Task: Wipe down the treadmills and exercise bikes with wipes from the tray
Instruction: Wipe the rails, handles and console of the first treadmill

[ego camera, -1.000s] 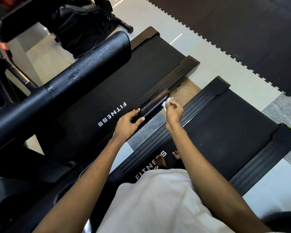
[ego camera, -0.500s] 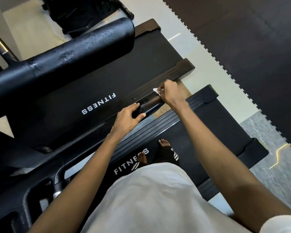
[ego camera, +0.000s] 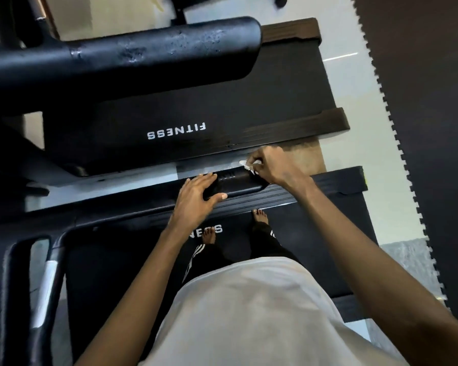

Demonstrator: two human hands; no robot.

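the person stands on the near treadmill (ego camera: 315, 249). the left hand (ego camera: 196, 199) loosely clasps its black handrail (ego camera: 236, 178), fingers laid over the top, thumb on the near side. the right hand (ego camera: 275, 167) curls its fingers tight round a white wipe (ego camera: 245, 163), pressed on the rail's tip. a second ago the wipe was just off that tip; the left hand has stayed put.

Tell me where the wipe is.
Head view, mid-frame: the wipe is pinched in the right hand at the handrail end; the left hand holds that rail.
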